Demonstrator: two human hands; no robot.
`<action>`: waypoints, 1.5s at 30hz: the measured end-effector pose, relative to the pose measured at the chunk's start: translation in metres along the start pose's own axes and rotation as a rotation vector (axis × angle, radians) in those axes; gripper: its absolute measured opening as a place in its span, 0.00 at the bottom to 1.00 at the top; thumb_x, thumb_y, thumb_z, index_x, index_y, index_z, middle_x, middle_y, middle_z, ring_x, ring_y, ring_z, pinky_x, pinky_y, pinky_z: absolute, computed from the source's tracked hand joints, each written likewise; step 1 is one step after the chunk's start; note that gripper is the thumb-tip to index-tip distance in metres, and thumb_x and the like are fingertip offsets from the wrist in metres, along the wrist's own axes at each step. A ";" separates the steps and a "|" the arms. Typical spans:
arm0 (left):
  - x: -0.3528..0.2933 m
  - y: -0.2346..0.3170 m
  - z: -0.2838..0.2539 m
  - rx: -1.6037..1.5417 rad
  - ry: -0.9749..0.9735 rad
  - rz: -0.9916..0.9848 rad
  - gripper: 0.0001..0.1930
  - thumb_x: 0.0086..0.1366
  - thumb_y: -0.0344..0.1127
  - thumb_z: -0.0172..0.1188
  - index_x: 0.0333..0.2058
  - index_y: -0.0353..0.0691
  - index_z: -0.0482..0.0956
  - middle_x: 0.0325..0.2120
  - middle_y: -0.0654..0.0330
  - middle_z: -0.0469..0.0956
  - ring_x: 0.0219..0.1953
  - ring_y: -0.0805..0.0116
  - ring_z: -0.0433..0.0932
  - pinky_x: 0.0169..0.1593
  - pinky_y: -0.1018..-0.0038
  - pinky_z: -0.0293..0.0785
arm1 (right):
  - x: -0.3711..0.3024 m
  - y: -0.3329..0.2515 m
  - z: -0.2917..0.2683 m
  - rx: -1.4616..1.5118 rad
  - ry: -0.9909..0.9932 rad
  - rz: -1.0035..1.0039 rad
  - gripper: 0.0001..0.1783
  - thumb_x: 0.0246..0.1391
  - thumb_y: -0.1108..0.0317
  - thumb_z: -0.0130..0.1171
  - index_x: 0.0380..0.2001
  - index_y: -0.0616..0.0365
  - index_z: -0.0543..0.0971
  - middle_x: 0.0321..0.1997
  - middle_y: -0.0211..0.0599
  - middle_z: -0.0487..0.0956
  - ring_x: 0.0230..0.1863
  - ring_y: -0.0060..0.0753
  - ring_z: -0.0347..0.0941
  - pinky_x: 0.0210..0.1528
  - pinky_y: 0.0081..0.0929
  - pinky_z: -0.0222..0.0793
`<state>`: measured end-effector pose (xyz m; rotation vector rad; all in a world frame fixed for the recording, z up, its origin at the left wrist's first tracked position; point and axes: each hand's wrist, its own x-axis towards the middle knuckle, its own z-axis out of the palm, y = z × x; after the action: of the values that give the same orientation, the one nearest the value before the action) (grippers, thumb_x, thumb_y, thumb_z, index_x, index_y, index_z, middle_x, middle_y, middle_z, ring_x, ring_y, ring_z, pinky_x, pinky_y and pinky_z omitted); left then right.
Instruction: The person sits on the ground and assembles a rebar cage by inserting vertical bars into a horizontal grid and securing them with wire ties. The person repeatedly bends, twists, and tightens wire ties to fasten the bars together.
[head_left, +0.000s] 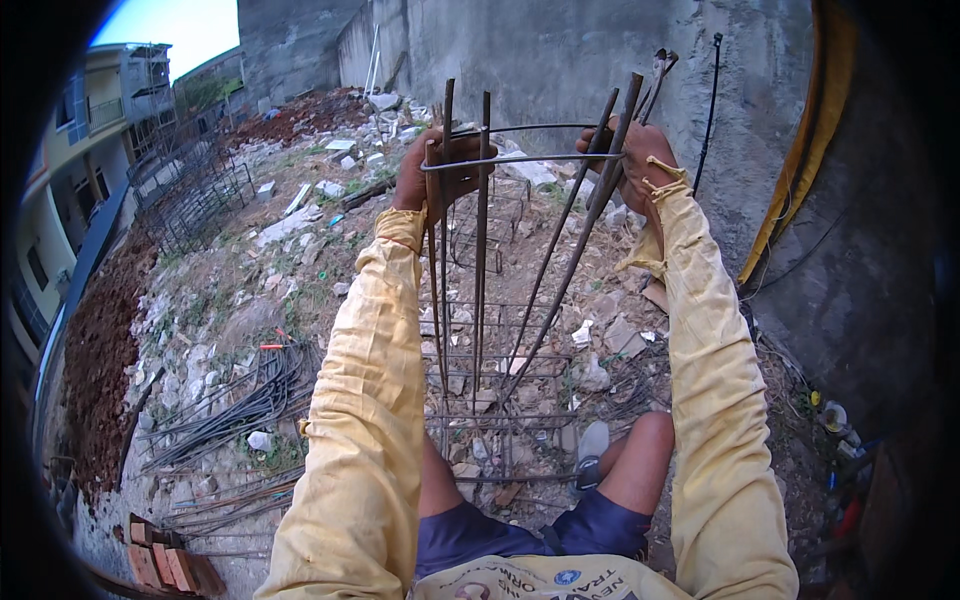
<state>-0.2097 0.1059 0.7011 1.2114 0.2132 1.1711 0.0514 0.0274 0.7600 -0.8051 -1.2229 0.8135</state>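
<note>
Both my arms, in yellow sleeves, reach forward over a cage of upright steel rebar rods (483, 250). A bent rebar stirrup (530, 158), a thin closed loop, lies level near the tops of the rods and surrounds them. My left hand (455, 172) is closed around the stirrup's left end beside the left rods. My right hand (640, 165) grips its right end, close against the leaning right rods (590, 215). Some fingers on each hand are hidden behind steel. Lower down, more stirrups (500, 375) cross the rods between my knees.
Rubble and broken concrete (300, 215) cover the ground. Dark rods (255, 400) lie bundled at left, with red bricks (165, 560) nearer. Another rebar cage (190, 205) stands far left. A grey wall (600, 60) rises ahead, and a yellow strip (800, 170) hangs at right.
</note>
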 end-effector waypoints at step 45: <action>-0.031 -0.100 -0.121 0.147 0.364 -0.313 0.24 0.69 0.48 0.44 0.57 0.38 0.66 0.55 0.55 0.71 0.50 0.63 0.74 0.52 0.65 0.70 | -0.032 0.220 -0.015 -0.282 0.039 0.241 0.20 0.62 0.53 0.47 0.30 0.62 0.71 0.20 0.36 0.77 0.16 0.28 0.71 0.20 0.27 0.67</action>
<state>-0.2473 0.1666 0.5583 1.0370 0.7478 1.1040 0.0403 0.1052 0.5514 -1.2098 -1.2367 0.8240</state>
